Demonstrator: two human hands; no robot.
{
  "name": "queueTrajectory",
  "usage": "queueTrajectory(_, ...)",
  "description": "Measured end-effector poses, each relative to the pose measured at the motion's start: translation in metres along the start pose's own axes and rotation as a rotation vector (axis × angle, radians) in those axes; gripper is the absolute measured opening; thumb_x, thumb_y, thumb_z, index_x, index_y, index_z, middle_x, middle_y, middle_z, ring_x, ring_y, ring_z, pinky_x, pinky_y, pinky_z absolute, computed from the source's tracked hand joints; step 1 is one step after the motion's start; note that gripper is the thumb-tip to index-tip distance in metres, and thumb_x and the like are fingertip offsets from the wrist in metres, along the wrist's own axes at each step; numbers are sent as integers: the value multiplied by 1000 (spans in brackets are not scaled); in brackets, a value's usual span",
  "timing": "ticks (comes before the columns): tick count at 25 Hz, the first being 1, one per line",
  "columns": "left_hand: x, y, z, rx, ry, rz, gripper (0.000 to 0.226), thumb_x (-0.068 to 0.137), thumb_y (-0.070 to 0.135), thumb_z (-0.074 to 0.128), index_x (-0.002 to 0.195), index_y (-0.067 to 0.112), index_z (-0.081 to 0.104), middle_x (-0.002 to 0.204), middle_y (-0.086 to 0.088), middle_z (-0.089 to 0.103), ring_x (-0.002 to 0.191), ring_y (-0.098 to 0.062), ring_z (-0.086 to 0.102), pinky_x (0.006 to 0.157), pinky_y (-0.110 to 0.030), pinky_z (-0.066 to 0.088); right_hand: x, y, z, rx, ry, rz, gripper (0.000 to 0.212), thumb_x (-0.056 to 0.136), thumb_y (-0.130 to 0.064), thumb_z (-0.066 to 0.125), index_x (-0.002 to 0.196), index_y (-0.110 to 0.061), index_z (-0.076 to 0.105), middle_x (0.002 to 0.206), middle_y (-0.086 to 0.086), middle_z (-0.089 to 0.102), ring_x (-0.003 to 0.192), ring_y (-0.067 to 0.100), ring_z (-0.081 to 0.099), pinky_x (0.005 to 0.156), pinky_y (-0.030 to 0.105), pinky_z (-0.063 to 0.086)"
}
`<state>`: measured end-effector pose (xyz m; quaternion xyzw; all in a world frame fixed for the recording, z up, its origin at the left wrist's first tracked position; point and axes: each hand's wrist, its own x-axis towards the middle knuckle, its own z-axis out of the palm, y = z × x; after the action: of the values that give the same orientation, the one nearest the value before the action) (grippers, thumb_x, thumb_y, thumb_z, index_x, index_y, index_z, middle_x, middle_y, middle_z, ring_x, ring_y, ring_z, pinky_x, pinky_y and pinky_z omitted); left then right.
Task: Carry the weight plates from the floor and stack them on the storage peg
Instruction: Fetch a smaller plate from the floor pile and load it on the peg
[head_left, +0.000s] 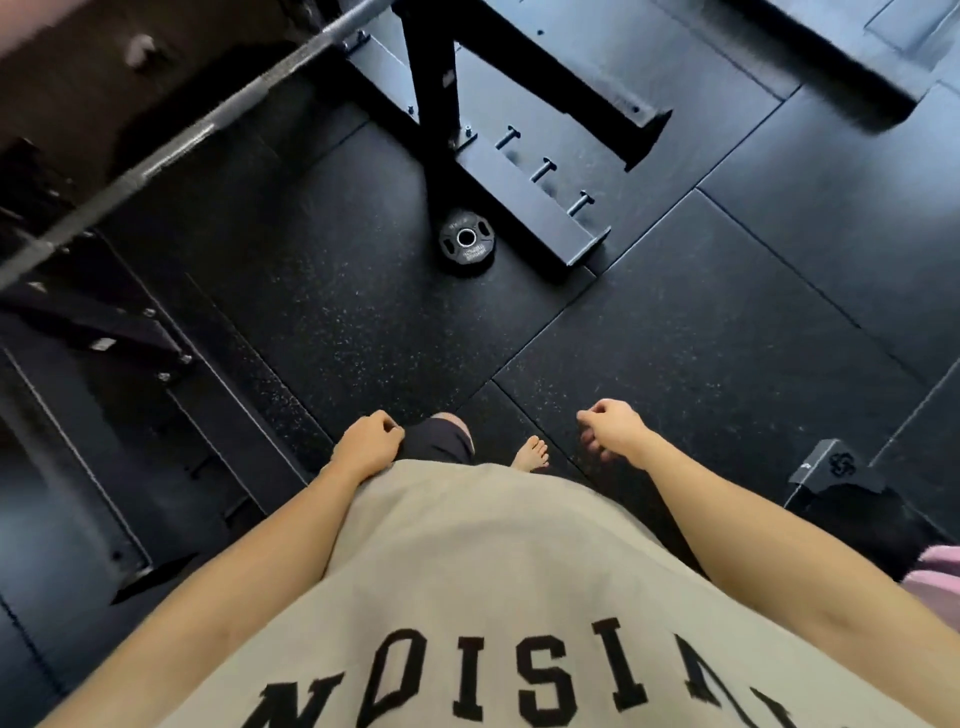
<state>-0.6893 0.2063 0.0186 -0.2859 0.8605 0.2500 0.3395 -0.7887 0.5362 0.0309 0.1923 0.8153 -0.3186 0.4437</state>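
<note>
One plate (466, 238) lies flat on the floor beside the rack base (524, 208), not yet carried, while left hand (368, 440) and right hand (613, 428) hang loosely curled, holding nothing.

Both bare forearms reach down and forward from the lower corners of the view, either side of the torso in a loose beige shirt. Left hand (368, 441) hangs low by the left thigh, back of the hand up, fingers loosely curled under toward the palm, thumb lying against the index finger; it holds nothing. Right hand (612, 428) hangs a little farther out from the body, wrist slightly bent, fingers loosely curled and pointing downward, thumb tucked near the index finger; also holds nothing. Elbows are gently bent, arms well apart. Left knee is raised forward in dark shorts; a bare right foot (532, 453) shows between the hands.
</note>
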Motion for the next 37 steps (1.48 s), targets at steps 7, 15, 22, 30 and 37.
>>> queueTrajectory(7, 103, 41, -43, -147, -125, -126, 10, 96, 27, 54, 95, 18, 58, 117, -10, 65, 100, -24, 56, 79, -30, 39, 96, -136, -58, -97, -89, -5, 18, 101, -24, 52, 111, -10, 57, 86, 9, 60, 67, 17, 56, 53, 24, 45)
queueTrajectory(15, 265, 83, -161, -176, -229, -189, 18, 96, 31, 51, 101, 17, 60, 107, -7, 65, 94, -23, 58, 79, -34, 45, 225, -309, -86, -25, -31, 53, 12, 97, -24, 53, 95, -12, 54, 73, 8, 59, 55, 18, 51, 48, 27, 40)
queueTrajectory(22, 460, 128, -167, -255, -227, -233, 23, 98, 32, 50, 111, 16, 61, 106, -8, 68, 99, -25, 64, 94, -42, 51, 414, -388, -71, -19, -16, 52, 15, 97, -26, 51, 94, -12, 54, 78, 11, 64, 60, 22, 57, 52, 29, 46)
queueTrajectory(30, 699, 135, -38, -382, -117, -308, 16, 97, 34, 49, 97, 21, 59, 95, -6, 67, 93, -26, 66, 88, -47, 55, 684, -373, 6, -148, 12, 15, 29, 100, -30, 45, 77, -15, 53, 84, 15, 67, 71, 29, 64, 70, 39, 57)
queueTrajectory(37, 855, 154, 52, -520, -21, -316, 27, 96, 37, 50, 115, 19, 42, 107, -7, 58, 79, -26, 69, 68, -43, 62, 837, -351, 78, -329, 120, -74, 41, 100, -36, 44, 128, -6, 50, 126, 15, 57, 114, 34, 56, 92, 39, 44)
